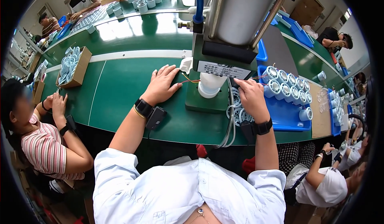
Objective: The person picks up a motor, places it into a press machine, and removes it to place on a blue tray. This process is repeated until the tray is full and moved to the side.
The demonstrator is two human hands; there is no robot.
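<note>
White plastic cylindrical part point(211, 85) with thin red and orange wires is sitting under the grey press on the green bench point(120, 88), left hand point(161, 84) lying flat with fingers spread, right hand point(251, 97) pinching wires beside it, risking a snag or trapped fingertip.

A press machine point(224, 32) stands on the table point(120, 88) near its front edge. The left hand point(162, 84) lies flat on the table just left of the press base; the right hand point(250, 96) rests just right of it. Right of that hand a tray point(284, 116) holds wound coils point(286, 84). Toward the left edge sits a cardboard box point(72, 66) of rings.
</note>
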